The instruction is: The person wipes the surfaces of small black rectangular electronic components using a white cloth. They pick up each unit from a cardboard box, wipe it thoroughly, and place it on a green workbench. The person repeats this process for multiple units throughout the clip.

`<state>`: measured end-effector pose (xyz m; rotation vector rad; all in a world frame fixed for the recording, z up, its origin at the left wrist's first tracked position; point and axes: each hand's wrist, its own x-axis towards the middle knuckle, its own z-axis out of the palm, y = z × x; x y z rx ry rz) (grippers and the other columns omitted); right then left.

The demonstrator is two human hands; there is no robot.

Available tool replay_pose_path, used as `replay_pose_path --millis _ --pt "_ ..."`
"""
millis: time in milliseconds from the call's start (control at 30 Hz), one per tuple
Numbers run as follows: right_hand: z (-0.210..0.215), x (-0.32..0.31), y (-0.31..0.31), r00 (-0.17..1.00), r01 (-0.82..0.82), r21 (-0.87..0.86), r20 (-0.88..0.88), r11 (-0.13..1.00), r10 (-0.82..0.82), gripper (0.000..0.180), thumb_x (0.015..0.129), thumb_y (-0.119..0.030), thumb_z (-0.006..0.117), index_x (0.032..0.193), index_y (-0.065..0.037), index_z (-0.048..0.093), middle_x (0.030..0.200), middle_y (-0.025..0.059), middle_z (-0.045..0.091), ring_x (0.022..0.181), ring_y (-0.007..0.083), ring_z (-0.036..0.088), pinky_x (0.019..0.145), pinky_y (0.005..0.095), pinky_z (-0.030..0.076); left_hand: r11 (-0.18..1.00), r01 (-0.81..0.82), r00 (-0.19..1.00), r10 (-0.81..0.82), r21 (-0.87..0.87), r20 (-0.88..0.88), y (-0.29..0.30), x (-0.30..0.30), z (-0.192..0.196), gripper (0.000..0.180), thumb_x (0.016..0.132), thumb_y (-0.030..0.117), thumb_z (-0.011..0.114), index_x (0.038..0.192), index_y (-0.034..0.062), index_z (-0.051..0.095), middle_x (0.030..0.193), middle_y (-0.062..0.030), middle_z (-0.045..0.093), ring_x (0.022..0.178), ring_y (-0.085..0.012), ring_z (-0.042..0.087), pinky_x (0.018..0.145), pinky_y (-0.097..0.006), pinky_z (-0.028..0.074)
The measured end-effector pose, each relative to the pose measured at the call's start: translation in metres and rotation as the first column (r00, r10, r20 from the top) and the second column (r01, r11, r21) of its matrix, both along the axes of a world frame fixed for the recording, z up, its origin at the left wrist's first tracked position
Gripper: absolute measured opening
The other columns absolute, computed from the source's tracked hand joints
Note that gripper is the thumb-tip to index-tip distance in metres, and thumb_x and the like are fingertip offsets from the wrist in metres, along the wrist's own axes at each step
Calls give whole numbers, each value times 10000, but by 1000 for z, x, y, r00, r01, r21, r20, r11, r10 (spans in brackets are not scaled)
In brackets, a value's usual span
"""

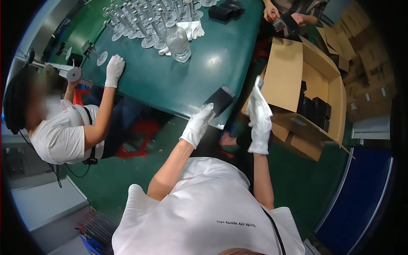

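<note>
My left hand, in a white glove, is closed round the lower end of a small black box, tilted over the table's near right corner. Off the table's right edge, beside the large carton, is my right hand, also gloved in white. A crumpled white cloth rises from it, and the hand appears closed on this cloth. The fingers blend into the white fabric, so their exact grip is hidden.
On the green table stand a glass bottle, white cloths, several clear disc-based stems and black boxes. An open carton holds black boxes. A gloved co-worker sits left; another person's hands work at far right.
</note>
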<state>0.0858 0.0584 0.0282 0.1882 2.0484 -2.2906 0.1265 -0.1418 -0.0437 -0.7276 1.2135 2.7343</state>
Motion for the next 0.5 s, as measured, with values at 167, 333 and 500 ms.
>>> replay_pose_path --millis 167,333,500 --pt "-2 -33 -72 641 201 876 -456 439 617 423 945 -209 601 1344 -69 586 1413 145 545 1371 348 445 1172 469 282 893 63 996 -25 446 -91 5 -6 9 575 1024 455 486 1363 -9 485 1421 -163 497 1350 -245 439 1151 -380 320" --pt "-19 -9 -87 590 155 807 -539 570 601 459 890 -197 636 1336 -94 602 1414 123 544 1379 355 420 1177 515 268 845 79 986 13 529 -168 3 -4 5 557 1037 465 443 1399 43 477 1433 -136 507 1330 -238 455 1147 -369 335" --pt "-35 35 -79 639 -75 867 -337 492 691 475 902 -191 616 1368 -106 581 1477 76 490 1423 314 364 1187 520 248 648 253 948 -17 718 -319 -6 -2 -12 586 1010 519 470 1415 95 471 1442 -142 495 1324 -321 457 1139 -479 360"
